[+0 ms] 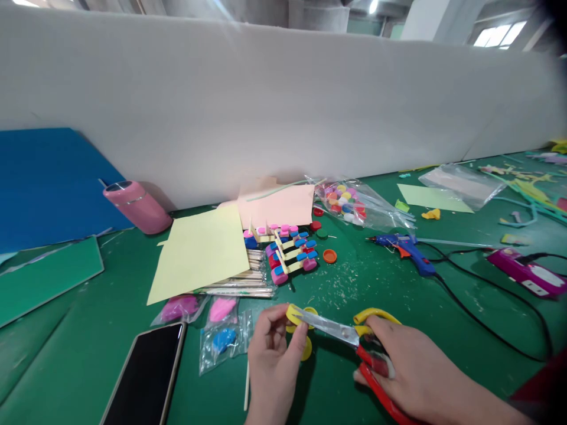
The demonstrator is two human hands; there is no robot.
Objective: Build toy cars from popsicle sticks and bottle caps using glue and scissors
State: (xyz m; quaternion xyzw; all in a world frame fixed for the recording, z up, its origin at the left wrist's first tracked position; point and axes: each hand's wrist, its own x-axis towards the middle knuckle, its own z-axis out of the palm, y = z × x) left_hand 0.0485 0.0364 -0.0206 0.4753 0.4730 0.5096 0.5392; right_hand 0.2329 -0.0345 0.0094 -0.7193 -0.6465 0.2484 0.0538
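Observation:
My left hand point(271, 354) pinches a small yellow foam piece point(293, 314) between thumb and fingers, low in the middle of the view. My right hand point(410, 372) grips scissors point(341, 329) with yellow and red handles. Their metal blades point left and reach the yellow piece. A second yellow round piece point(306, 349) shows just below my left fingers. Behind them lie several small cars point(290, 254) built from wooden sticks and coloured bottle caps.
A phone point(146, 378) lies at the lower left beside small bags of foam shapes point(221, 339). Yellow paper point(201, 251), pink paper point(277, 205), a pink tumbler point(137, 206), a bag of caps point(349, 200), a blue glue gun point(405, 248) with black cord and a purple device point(525, 271) lie on the green table point(80, 330).

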